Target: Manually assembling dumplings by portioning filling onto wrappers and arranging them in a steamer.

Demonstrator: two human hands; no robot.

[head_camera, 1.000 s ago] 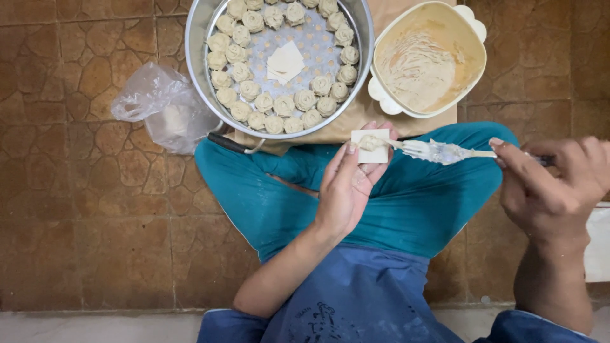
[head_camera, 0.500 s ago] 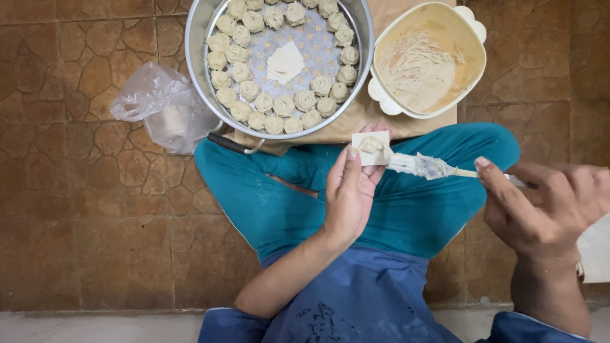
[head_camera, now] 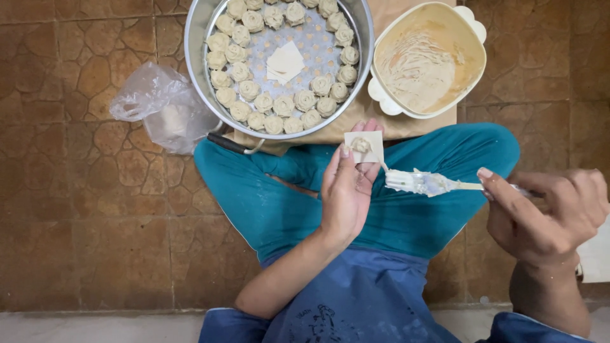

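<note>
My left hand (head_camera: 346,190) is raised palm up over my crossed legs and holds a small square dumpling wrapper (head_camera: 366,147) on its fingertips, with a dab of filling on the wrapper. To the right, my right hand (head_camera: 543,213) grips the handle of a white plastic fork (head_camera: 422,183) smeared with filling; its tines point left, just beside the wrapper. Ahead on the floor stands a round metal steamer tray (head_camera: 197,63) ringed with several folded dumplings (head_camera: 274,105) and a small stack of wrappers (head_camera: 285,62) in its middle.
A cream bowl (head_camera: 473,38) smeared with filling sits to the right of the steamer, both on a brown board (head_camera: 413,127). A crumpled clear plastic bag (head_camera: 159,108) lies on the stone-pattern floor to the left. A dark handle (head_camera: 229,143) sticks out below the steamer.
The fork touched the wrapper and left a dab of filling, then drew back slightly to the right. My left hand stayed in nearly the same place with the wrapper.
</note>
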